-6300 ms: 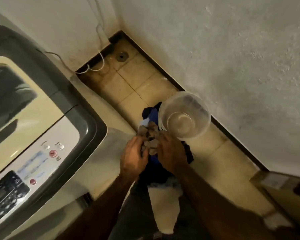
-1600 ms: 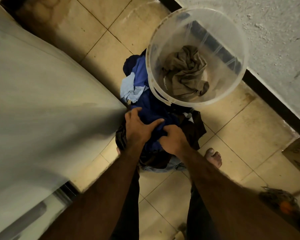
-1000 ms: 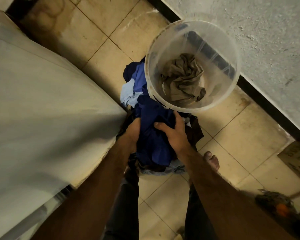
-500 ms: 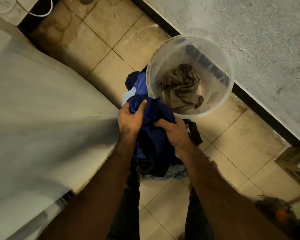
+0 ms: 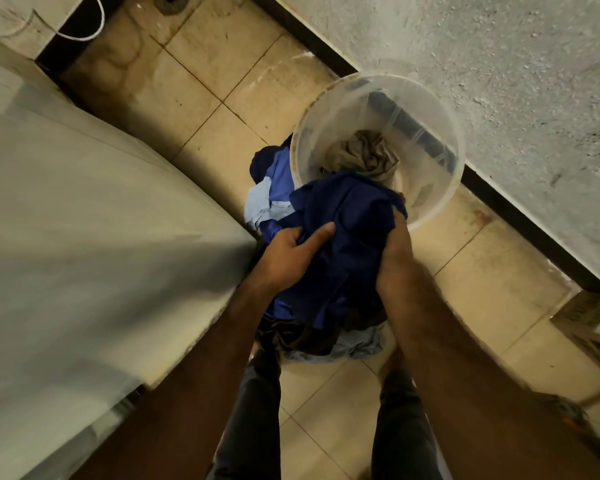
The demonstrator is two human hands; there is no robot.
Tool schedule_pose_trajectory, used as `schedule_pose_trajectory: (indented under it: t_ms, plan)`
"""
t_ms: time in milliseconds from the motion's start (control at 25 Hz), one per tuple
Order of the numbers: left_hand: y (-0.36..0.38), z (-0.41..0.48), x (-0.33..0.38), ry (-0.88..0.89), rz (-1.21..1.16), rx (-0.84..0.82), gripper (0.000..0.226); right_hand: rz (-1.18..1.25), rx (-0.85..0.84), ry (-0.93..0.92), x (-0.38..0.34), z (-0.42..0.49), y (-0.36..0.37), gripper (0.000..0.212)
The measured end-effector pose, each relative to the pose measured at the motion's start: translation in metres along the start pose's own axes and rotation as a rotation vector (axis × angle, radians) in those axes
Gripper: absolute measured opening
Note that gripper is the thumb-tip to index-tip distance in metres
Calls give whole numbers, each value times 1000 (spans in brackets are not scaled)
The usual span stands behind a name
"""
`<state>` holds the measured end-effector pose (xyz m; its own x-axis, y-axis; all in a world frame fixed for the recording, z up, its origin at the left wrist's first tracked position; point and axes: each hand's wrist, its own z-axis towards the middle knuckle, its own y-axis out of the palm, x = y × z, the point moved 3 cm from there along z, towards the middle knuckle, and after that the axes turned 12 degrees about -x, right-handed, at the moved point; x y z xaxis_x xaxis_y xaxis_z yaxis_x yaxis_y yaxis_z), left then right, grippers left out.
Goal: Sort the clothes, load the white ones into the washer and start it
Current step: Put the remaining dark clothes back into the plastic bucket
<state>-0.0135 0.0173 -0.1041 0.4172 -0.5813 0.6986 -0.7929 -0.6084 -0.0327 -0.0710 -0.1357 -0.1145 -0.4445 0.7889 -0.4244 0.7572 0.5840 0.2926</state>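
Both grips, left hand (image 5: 293,252) and right hand (image 5: 394,252), are clutching the navy garment (image 5: 343,244); its hem, trailing below, is risking dragging pile clothes (image 5: 267,206) into the bucket (image 5: 430,109) just beyond.

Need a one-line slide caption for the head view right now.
Both hands, left hand and right hand, lift a dark blue garment over the clear plastic bucket.

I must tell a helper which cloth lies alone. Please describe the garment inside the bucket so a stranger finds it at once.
Start at the rough grey wall; a clear plastic bucket stands on the tiled floor against it. At its bottom lies one crumpled grey-brown garment. The dark blue garment at the near rim and the pile outside are blue.
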Motion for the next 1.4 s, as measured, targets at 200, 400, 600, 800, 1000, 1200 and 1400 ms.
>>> schedule_pose_trajectory:
  t_ms: [200,400,600,800,1000,1200,1400]
  plan:
    - [1,12,-1,-153,8,294,61,-73,-51,-46,18,-23,4,101]
    - [7,21,10,-250,-159,326,48,-243,-103,-228,44,-48,5,117]
    - [17,28,30,-284,-170,157,70,-298,-103,-317,38,-41,-7,73]
    - [32,22,31,-191,-290,-8,74,-201,63,-271,21,-28,-16,27]
    - [17,13,23,-72,-131,-47,65,-15,103,-100,-10,-5,-21,40]
    - [24,11,11,87,44,-18,42,65,65,-117,-35,17,-8,58]
    - [22,37,43,41,104,278,44,-303,242,-367,-9,-7,-19,36]
